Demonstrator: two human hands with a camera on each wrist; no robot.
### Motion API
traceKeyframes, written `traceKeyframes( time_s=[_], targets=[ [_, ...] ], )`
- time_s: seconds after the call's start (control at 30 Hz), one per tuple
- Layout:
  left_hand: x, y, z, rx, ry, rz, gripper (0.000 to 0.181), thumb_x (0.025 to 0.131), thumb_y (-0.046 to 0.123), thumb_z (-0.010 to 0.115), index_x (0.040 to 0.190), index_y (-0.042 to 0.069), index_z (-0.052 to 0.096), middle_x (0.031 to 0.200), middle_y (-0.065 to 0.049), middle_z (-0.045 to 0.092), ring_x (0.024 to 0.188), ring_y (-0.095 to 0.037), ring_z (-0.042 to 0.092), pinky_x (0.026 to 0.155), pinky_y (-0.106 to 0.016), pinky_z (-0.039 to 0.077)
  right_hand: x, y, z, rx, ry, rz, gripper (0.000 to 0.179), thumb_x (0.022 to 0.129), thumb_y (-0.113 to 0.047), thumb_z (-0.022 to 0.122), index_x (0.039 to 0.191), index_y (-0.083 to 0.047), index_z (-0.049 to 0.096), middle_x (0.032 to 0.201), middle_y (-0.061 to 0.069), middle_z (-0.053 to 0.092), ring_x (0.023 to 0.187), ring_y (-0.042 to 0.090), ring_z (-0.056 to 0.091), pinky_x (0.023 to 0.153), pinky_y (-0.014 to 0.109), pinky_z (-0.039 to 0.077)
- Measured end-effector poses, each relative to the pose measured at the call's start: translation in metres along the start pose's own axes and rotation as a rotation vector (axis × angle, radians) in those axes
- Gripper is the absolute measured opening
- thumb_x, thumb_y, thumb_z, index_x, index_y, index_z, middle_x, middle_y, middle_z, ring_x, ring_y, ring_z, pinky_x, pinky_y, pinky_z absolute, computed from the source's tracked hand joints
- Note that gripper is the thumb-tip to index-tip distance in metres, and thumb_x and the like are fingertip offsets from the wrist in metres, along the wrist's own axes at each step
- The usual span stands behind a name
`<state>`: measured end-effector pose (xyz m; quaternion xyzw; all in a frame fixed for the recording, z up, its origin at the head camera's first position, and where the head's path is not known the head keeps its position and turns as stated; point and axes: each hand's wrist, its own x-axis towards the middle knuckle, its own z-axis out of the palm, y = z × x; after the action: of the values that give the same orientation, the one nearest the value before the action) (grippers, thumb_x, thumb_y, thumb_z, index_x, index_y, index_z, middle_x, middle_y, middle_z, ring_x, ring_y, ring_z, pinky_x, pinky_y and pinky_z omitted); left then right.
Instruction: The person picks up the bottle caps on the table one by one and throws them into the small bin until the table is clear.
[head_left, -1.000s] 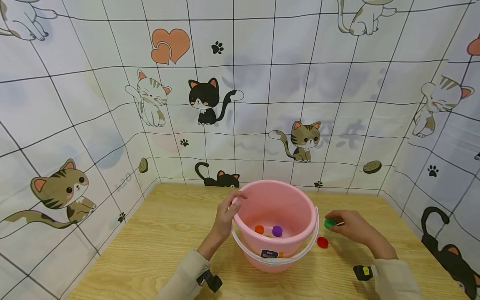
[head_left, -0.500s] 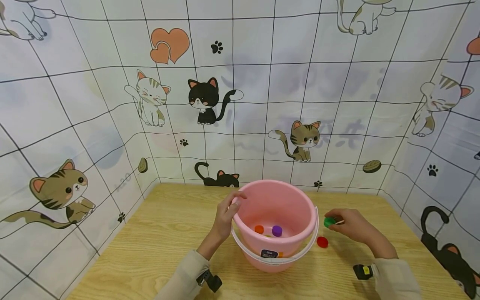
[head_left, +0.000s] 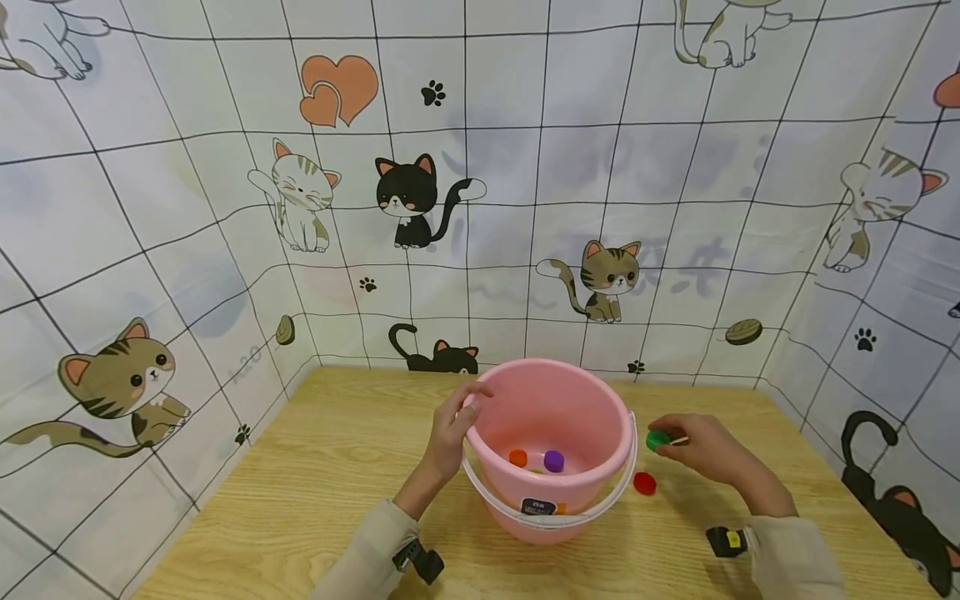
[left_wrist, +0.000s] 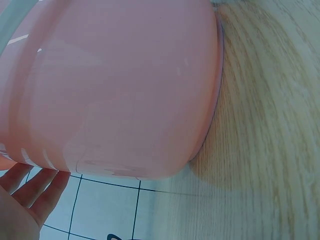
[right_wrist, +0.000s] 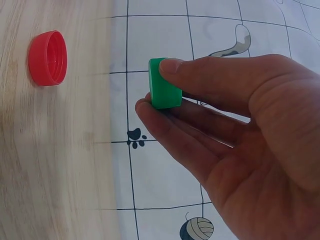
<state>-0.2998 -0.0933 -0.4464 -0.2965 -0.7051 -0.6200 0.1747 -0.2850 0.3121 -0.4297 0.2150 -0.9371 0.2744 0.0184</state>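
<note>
A pink bucket [head_left: 555, 408] stands on the wooden table. My left hand [head_left: 450, 429] grips its left rim; in the left wrist view, fingers [left_wrist: 42, 192] lie against the bucket's wall [left_wrist: 125, 90]. Inside are an orange cap [head_left: 517, 458] and a purple cap [head_left: 554, 461], with a sliver of something yellowish mostly hidden behind the front rim. To the right of the bucket, my right hand [head_left: 701, 448] pinches a green bottle cap [right_wrist: 164, 90] between thumb and fingers, raised off the table. A red bottle cap [right_wrist: 48, 58] lies on the table below that hand.
The bucket's white handle [head_left: 551, 522] hangs down across its front. Wooden tabletop [head_left: 337, 467] extends on both sides. Behind and beside it hangs a white gridded cloth [head_left: 510, 167] printed with cats.
My right hand has risen very slightly, moving a little away from me with the green cap pinched in it. The left hand, bucket and red cap stay in place.
</note>
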Motion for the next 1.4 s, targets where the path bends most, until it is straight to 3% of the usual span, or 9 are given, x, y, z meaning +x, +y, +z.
traceKeyframes(
  time_s=[0.43,0.67,1.4],
  targets=[
    [0.0,0.004,0.0,0.016,0.008,-0.014,0.036,0.102,0.025,0.041,0.121,0.004,0.064,0.124,-0.021,0.066,0.102,-0.043,0.066,0.082,-0.046,0.063,-0.001,-0.003,-0.002,-0.011,0.017,-0.012,0.035,0.094,-0.013,0.073,0.124,0.006,0.067,0.113,0.015,0.074,0.102,0.033,0.072,0.08,0.039,0.062],
    [0.001,0.002,0.0,0.007,-0.005,-0.001,0.038,0.104,0.025,0.041,0.122,-0.001,0.061,0.125,-0.026,0.064,0.101,-0.049,0.064,0.081,-0.056,0.061,-0.002,-0.009,-0.005,-0.017,0.035,-0.023,0.034,0.094,-0.012,0.073,0.123,0.005,0.068,0.114,0.015,0.074,0.103,0.033,0.071,0.081,0.04,0.062],
    [0.0,0.001,0.0,0.001,0.006,0.002,0.037,0.104,0.023,0.042,0.123,-0.002,0.061,0.127,-0.025,0.064,0.103,-0.049,0.062,0.082,-0.055,0.061,0.0,-0.018,-0.008,-0.008,0.039,-0.024,0.035,0.094,-0.013,0.073,0.124,0.005,0.068,0.115,0.017,0.074,0.103,0.033,0.072,0.08,0.039,0.063]
  ],
)
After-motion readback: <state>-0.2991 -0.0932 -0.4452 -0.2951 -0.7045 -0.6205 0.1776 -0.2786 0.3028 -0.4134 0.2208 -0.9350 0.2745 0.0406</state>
